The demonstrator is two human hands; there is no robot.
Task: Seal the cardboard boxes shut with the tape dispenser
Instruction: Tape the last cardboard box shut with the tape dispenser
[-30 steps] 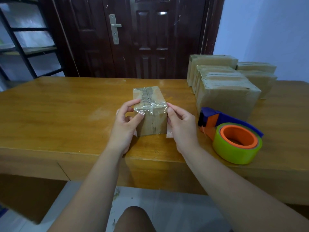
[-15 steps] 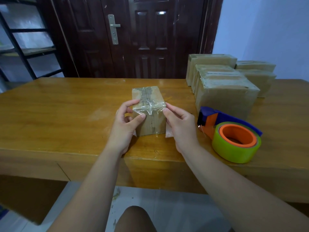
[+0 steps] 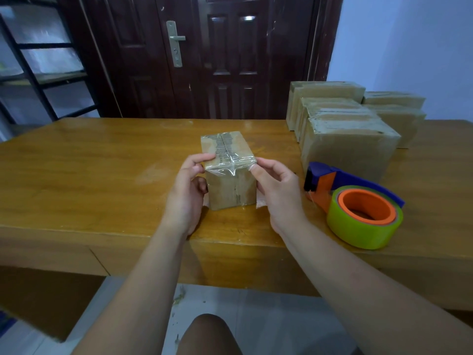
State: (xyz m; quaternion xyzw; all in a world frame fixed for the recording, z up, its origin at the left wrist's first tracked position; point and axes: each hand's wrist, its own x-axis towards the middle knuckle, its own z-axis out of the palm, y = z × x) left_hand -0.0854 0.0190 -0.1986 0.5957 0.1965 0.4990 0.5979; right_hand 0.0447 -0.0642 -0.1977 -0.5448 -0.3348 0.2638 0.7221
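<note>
A small cardboard box (image 3: 231, 190) stands on the wooden table (image 3: 102, 175) near its front edge. Clear tape runs along its top seam, and a crinkled strip of clear tape (image 3: 230, 163) crosses its near top edge. My left hand (image 3: 188, 193) grips the box's left side, with the thumb on the top corner over the tape end. My right hand (image 3: 277, 190) is at the box's right side, its thumb pressing the tape at the right top corner. The tape dispenser (image 3: 355, 206), blue and orange with a green-yellow roll, lies on the table to the right of my right hand.
Several taped cardboard boxes (image 3: 345, 139) are stacked at the table's back right, just behind the dispenser. A dark door (image 3: 217, 60) stands behind the table, and a black shelf rack (image 3: 38, 73) at the far left. My knee (image 3: 207, 334) shows below the table edge.
My right thumb has slid up to the box's right top corner. My left hand's fingers have shifted slightly on the left corner. The box and the dispenser stay in place.
</note>
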